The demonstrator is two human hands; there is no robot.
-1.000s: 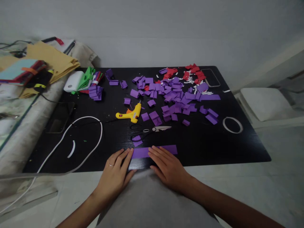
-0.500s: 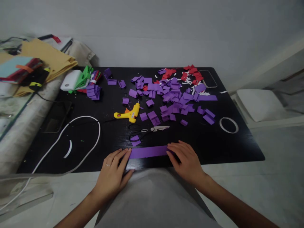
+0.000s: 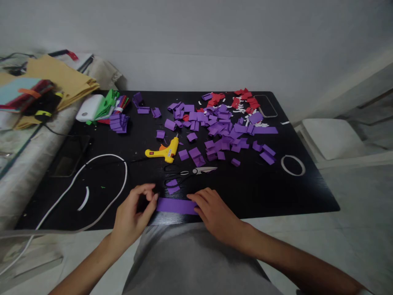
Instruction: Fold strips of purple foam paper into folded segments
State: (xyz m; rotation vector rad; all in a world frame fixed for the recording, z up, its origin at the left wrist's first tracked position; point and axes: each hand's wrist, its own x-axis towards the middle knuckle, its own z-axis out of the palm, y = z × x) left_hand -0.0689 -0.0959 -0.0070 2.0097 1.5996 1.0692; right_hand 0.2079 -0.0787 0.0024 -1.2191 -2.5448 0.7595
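A flat purple paper strip [image 3: 175, 205] lies along the front edge of the black table. My left hand [image 3: 135, 209] pinches its left end between thumb and curled fingers. At the other end, my right hand [image 3: 215, 213] grips the strip with its fingers over the top edge and thumb lower down; the part under the palm is hidden. Just beyond the strip are black-handled scissors [image 3: 205, 170], blades pointing right, with a small purple paper piece [image 3: 172, 187] by their handles. A yellow glue gun [image 3: 164, 152] rests behind them.
Many folded purple paper pieces [image 3: 219, 127] are heaped at centre right, with red pieces [image 3: 245, 96] and white scraps behind. A white cable [image 3: 124, 180] loops at left. A white ring [image 3: 293, 165] lies at right; bundled green strips [image 3: 107, 102] and envelopes [image 3: 61, 78] are back left.
My right hand has slid left along the strip, so less of it shows. My left fingers have gone from lying flat to curling and pinching its end. The view has shifted slightly.
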